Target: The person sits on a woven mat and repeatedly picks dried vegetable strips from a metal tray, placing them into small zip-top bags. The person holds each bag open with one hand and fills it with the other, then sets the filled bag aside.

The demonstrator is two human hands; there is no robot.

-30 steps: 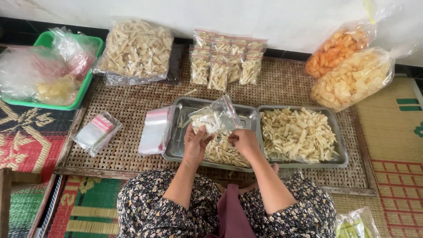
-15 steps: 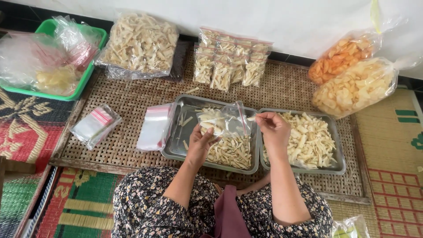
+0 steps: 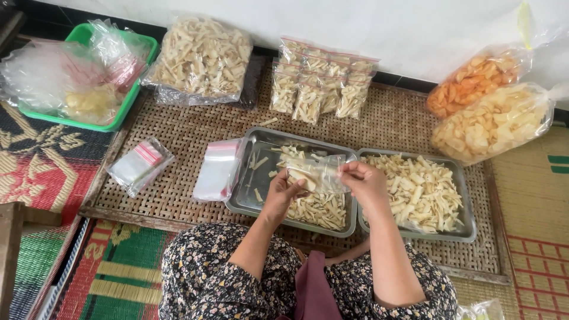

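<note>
My left hand (image 3: 282, 191) and my right hand (image 3: 363, 179) both hold a small clear plastic bag (image 3: 315, 173) part filled with pale snack sticks, over the left metal tray (image 3: 255, 159). That tray has a heap of the same sticks (image 3: 319, 208) at its near right. My right hand pinches the bag's right end; my left hand grips its left end. The right metal tray (image 3: 468, 228) is full of pale sticks (image 3: 419, 189).
A stack of empty zip bags (image 3: 217, 169) lies left of the trays, another (image 3: 140, 165) further left. Filled small bags (image 3: 320, 83), a big bag of sticks (image 3: 200, 58), a green basket (image 3: 83, 121) and two bags of chips (image 3: 492, 121) line the woven mat.
My right hand has come back from over the right tray to the bag's right end. The bag now lies flatter between both hands, lower over the left tray.
</note>
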